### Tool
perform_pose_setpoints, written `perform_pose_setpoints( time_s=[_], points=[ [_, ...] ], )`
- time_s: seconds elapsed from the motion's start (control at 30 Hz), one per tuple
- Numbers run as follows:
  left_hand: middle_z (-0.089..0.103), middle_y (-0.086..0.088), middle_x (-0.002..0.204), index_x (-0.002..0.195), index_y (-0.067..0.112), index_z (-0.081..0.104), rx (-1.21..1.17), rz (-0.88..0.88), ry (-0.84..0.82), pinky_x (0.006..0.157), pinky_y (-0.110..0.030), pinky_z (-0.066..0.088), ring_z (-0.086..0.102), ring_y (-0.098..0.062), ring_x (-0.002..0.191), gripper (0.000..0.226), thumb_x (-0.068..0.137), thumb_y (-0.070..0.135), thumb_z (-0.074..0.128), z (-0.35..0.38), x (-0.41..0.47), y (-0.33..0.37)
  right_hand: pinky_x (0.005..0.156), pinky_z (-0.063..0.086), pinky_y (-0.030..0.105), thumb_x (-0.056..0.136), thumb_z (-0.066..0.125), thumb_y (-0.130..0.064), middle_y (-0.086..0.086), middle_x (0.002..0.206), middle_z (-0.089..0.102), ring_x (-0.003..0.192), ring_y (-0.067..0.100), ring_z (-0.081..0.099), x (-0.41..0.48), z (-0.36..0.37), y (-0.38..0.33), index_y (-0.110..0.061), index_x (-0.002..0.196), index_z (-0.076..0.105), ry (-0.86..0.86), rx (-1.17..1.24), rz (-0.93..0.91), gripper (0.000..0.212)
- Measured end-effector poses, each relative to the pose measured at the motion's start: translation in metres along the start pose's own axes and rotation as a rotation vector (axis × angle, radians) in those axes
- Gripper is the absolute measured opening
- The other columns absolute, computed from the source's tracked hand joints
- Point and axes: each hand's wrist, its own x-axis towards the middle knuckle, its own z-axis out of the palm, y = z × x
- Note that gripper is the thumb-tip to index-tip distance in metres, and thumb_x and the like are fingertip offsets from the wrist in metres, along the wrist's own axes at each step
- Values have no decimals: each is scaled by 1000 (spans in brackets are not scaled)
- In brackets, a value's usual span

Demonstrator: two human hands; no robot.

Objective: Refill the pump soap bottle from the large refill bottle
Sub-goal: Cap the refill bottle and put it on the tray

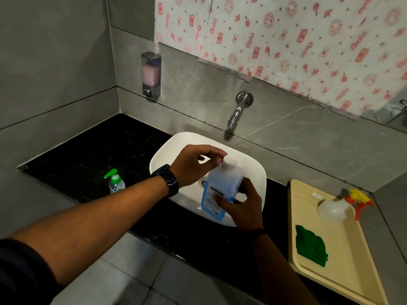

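The large refill bottle (220, 188), clear with blue liquid and a white cap (230, 162), is held tilted over the white sink (253, 170). My right hand (242, 205) grips its lower body from the right. My left hand (196, 164) reaches across from the left and pinches the white cap with its fingertips. The small pump soap bottle (115, 182), clear with a green pump head, stands on the black counter (88, 155) to the left of the sink, apart from both hands.
A chrome tap (239, 108) juts from the grey wall above the sink. A wall soap dispenser (150, 74) with pink soap hangs at the left. A cream tray (330, 245) at the right holds a spray bottle (339, 206) and a green cloth (310, 245).
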Motion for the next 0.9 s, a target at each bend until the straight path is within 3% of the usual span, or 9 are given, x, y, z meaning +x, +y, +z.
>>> perform_pose_setpoints(
  time_s=[0.1, 0.33, 0.47, 0.53, 0.63, 0.73, 0.8, 0.9],
  points=[
    [65, 10, 105, 109, 15, 67, -9, 11, 12, 82, -26, 49, 62, -7, 93, 24, 85, 11, 65, 5, 1, 3, 87, 50, 33, 63, 83, -28, -17, 99, 54, 90, 0, 53, 1, 0, 0, -33, 110, 45, -2, -5, 8, 60],
    [69, -3, 111, 115, 10, 63, 13, 69, -59, 88, -4, 40, 60, -5, 99, 48, 73, 25, 78, 18, 6, 14, 83, 51, 26, 62, 84, -30, -14, 98, 55, 89, 0, 54, 0, 3, -4, -28, 110, 47, -42, -17, -6, 60],
    [69, -4, 112, 111, 11, 66, 91, 40, 23, 93, -27, 47, 62, -16, 102, 57, 62, 32, 84, 18, 6, 10, 82, 50, 25, 63, 84, -28, -20, 95, 51, 89, -2, 53, -2, 2, -7, -25, 112, 48, -24, -22, -27, 61],
    [69, -7, 110, 109, 7, 66, 84, 34, 53, 89, -23, 48, 62, -17, 97, 59, 58, 29, 87, 15, 5, 4, 85, 50, 29, 64, 84, -26, -18, 95, 51, 88, -2, 52, -2, 0, -7, -23, 114, 48, -20, -24, -20, 61],
    [70, -5, 99, 103, 9, 68, 49, -25, 88, 72, 0, 38, 58, 1, 82, 49, 60, 23, 86, 11, 2, -3, 86, 50, 31, 65, 83, -25, -14, 98, 53, 89, -2, 52, -1, -2, -7, -27, 112, 47, -4, -28, -17, 59],
    [68, 5, 89, 96, 11, 70, -2, -71, 152, 67, 0, 38, 57, 11, 77, 30, 69, 19, 81, 10, 0, -7, 83, 51, 29, 64, 83, -30, -22, 94, 53, 89, -2, 53, -1, -5, -7, -34, 107, 46, 29, -37, -19, 57],
    [66, 10, 89, 92, 13, 71, -13, -56, 175, 67, 0, 38, 57, 13, 79, 17, 76, 16, 75, 9, -1, -7, 84, 52, 31, 63, 83, -32, -17, 97, 56, 90, -1, 53, 0, -5, -6, -33, 107, 47, 43, -30, -9, 57],
    [65, 12, 92, 93, 14, 71, -14, -23, 168, 70, 2, 37, 56, 14, 82, 17, 77, 20, 74, 11, -2, -3, 86, 52, 32, 62, 83, -33, -11, 101, 57, 89, -1, 53, 2, -4, -4, -33, 109, 46, 47, -52, -9, 59]
  ],
)
